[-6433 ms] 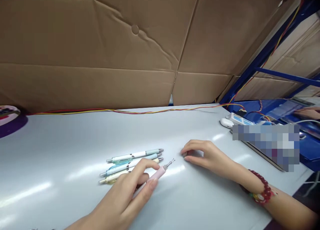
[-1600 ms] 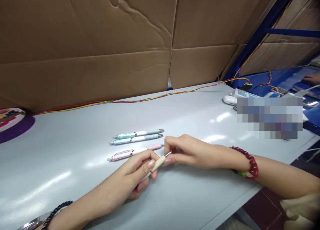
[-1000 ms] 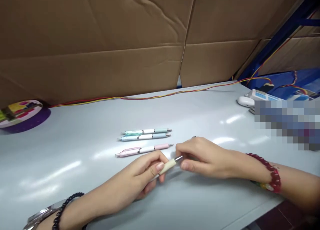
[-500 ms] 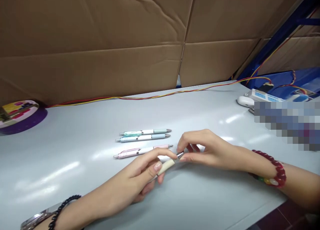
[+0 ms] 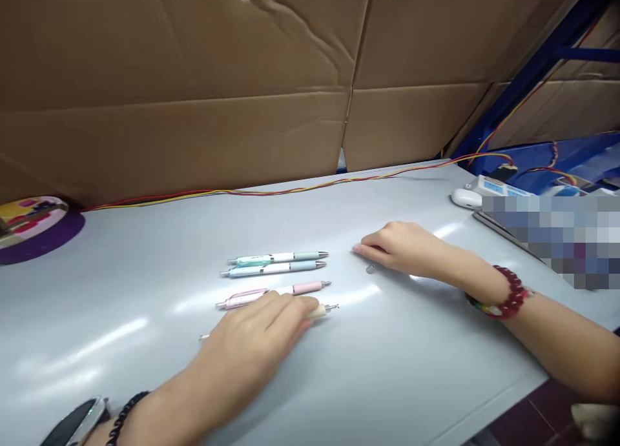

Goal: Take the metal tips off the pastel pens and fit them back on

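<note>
Viewing from the head camera, sole view. Left hand [image 5: 264,343], lower centre of frame, palm down: grip curled closed around the cream pen [image 5: 317,312], which lies at a slant low over the counter [image 5: 387,362]. Pen's front end points toward frame centre-right; narrow bare metal parts project from the barrel, and its rear end shows beyond the hand on the left.

Right hand [image 5: 404,249], right of centre: fingers drawn together with the thumb, fingertips low at the counter. Whether this grip has hold of anything is not determinable. Small metal piece [image 5: 371,269] on the counter, just below that hand.

Above the left hand, side by side: green pen [image 5: 278,258], blue pen [image 5: 274,269], just beside each other; pink pen [image 5: 300,288] lower, partly overlapped by the hand.

Containers: round purple tub [image 5: 51,236] at far left edge, cut off by the frame; multicoloured top with white rim, printed lid or contents unclear; interior unseen. White rounded case [image 5: 465,198] at right, beside the white power strip [image 5: 498,186]; exterior only visible.
</note>
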`<state>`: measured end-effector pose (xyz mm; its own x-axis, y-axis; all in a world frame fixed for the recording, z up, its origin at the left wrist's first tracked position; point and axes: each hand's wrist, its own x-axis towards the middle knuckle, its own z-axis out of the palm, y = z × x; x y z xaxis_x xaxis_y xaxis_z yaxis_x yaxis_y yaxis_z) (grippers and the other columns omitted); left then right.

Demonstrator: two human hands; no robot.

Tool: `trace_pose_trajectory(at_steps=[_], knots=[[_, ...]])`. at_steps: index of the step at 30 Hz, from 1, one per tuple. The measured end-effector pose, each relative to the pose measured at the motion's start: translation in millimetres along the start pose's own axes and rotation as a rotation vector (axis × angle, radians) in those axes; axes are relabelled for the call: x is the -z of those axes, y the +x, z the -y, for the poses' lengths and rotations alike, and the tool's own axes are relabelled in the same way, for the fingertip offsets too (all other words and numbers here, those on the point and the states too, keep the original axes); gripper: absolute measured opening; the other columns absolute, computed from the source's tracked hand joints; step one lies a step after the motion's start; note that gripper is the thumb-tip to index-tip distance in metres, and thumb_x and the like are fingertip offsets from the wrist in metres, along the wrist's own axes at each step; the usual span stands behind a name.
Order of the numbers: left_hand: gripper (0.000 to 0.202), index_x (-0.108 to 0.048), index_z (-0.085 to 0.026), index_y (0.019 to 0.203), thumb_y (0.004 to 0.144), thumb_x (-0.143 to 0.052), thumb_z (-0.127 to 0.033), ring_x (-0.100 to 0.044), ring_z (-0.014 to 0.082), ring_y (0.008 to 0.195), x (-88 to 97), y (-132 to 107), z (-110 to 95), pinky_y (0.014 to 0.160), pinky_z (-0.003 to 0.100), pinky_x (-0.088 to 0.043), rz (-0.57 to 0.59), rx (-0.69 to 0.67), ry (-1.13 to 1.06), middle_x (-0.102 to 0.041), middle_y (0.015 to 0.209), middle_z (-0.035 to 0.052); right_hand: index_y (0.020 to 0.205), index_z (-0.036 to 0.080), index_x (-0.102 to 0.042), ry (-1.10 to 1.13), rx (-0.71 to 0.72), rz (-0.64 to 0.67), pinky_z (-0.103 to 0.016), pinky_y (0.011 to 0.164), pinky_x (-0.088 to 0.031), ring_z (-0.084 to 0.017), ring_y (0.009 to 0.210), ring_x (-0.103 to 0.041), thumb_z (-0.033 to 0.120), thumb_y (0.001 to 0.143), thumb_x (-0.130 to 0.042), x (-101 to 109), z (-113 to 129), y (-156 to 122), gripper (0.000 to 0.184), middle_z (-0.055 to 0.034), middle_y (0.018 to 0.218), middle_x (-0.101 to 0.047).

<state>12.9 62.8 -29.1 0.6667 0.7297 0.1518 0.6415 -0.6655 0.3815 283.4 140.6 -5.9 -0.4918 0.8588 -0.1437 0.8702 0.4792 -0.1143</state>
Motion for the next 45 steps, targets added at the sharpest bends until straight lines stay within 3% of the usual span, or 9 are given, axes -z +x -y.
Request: trace_pose_trajectory(at_steps=[7, 11, 14, 19, 25, 31, 34, 41, 45], knots=[[0.024, -0.059, -0.019, 0.098, 0.092, -0.037, -0.014, -0.053, 0.0184, 0.069, 2.6, 4, 0, 0.059, 0.029, -0.035, -0.098, -0.221, 0.409, -0.066, 0.08, 0.0032, 0.06, 0.019, -0.057, -0.063, -0.091, 0.046, -0.027, 0.048, -0.023, -0.017, 0.05, -0.047, 0.062, 0.089, -0.022, 2, 2, -3, 0.062, -0.0049, 0.055, -0.057], [0.02, -0.057, -0.022, 0.104, 0.092, -0.042, -0.017, -0.053, 0.0215, 0.092, -1.9, 6, 1, 0.074, 0.033, -0.039, -0.098, -0.139, 0.303, -0.062, 0.109, 0.0051, 0.07, 0.019, -0.056, -0.09, -0.187, -0.206, -0.027, 0.047, -0.022, -0.016, 0.049, -0.045, 0.058, 0.091, -0.025, 14, 8, -4, 0.053, -0.0031, 0.055, -0.056], [0.024, -0.057, -0.024, 0.106, 0.091, -0.042, -0.014, -0.049, 0.0228, 0.104, -5.1, 6, -1, 0.082, 0.035, -0.04, -0.178, -0.108, 0.232, -0.055, 0.12, 0.0065, 0.093, 0.02, -0.057, 0.004, -0.019, -0.373, -0.025, 0.053, -0.029, -0.015, 0.057, -0.051, 0.04, 0.094, -0.037, 18, 22, 2, 0.028, -0.0015, 0.069, -0.062], [0.025, -0.059, -0.021, 0.097, 0.089, -0.039, -0.009, -0.052, 0.0182, 0.077, -4.6, 1, -13, 0.066, 0.031, -0.04, -0.206, -0.379, 0.247, -0.061, 0.095, 0.0068, 0.09, 0.019, -0.06, -0.088, 0.408, -0.233, -0.024, 0.056, -0.031, -0.016, 0.078, -0.055, 0.022, 0.089, -0.049, 7, 51, 18, 0.011, -0.0041, 0.086, -0.061], [0.027, -0.057, -0.023, 0.09, 0.09, -0.032, -0.011, -0.044, 0.0155, 0.058, -3.0, -6, -22, 0.05, 0.031, -0.028, 0.02, -0.714, 0.188, -0.061, 0.076, 0.0042, 0.086, 0.016, -0.056, -0.185, 0.313, -0.252, -0.025, 0.049, -0.025, -0.015, 0.072, -0.052, 0.019, 0.089, -0.049, -12, 65, 26, 0.009, -0.0053, 0.084, -0.058], [0.031, -0.053, -0.033, 0.107, 0.086, -0.04, -0.015, -0.058, 0.0181, 0.089, -0.7, -18, -20, 0.073, 0.032, -0.047, 0.227, -0.533, -0.355, -0.063, 0.106, 0.003, 0.078, 0.018, -0.049, -0.014, 0.18, -0.324, -0.026, 0.05, -0.028, -0.015, 0.064, -0.047, 0.027, 0.095, -0.033, -8, 68, 14, 0.025, -0.0044, 0.08, -0.054], [0.032, -0.055, -0.04, 0.109, 0.088, -0.042, -0.019, -0.06, 0.0183, 0.087, 1.6, -18, -29, 0.062, 0.031, -0.052, 0.313, -0.488, -0.338, -0.065, 0.101, -0.0017, 0.068, 0.02, -0.039, 0.296, 0.188, -0.46, -0.025, 0.053, -0.033, -0.013, 0.056, -0.042, 0.03, 0.098, -0.024, 3, 67, -7, 0.035, 0.0, 0.066, -0.046], [0.025, -0.054, -0.025, 0.098, 0.086, -0.04, -0.008, -0.058, 0.0163, 0.062, 4.6, -5, -49, 0.055, 0.029, -0.045, -0.366, -0.349, 0.341, -0.065, 0.077, 0.002, 0.063, 0.02, -0.034, 0.451, 0.489, -0.388, -0.023, 0.048, -0.03, -0.011, 0.05, -0.037, 0.029, 0.099, -0.021, -6, 78, -54, 0.039, 0.0016, 0.056, -0.041], [0.017, -0.049, -0.019, 0.084, 0.09, -0.035, -0.011, -0.054, 0.0138, 0.049, -1.4, -6, -38, 0.042, 0.025, -0.038, -0.179, -0.13, 0.223, -0.059, 0.065, -0.0021, 0.069, 0.019, -0.042, 0.359, 0.497, -0.408, -0.022, 0.048, -0.033, -0.011, 0.052, -0.04, 0.035, 0.099, -0.023, -22, 76, -53, 0.039, 0.0006, 0.06, -0.045]])
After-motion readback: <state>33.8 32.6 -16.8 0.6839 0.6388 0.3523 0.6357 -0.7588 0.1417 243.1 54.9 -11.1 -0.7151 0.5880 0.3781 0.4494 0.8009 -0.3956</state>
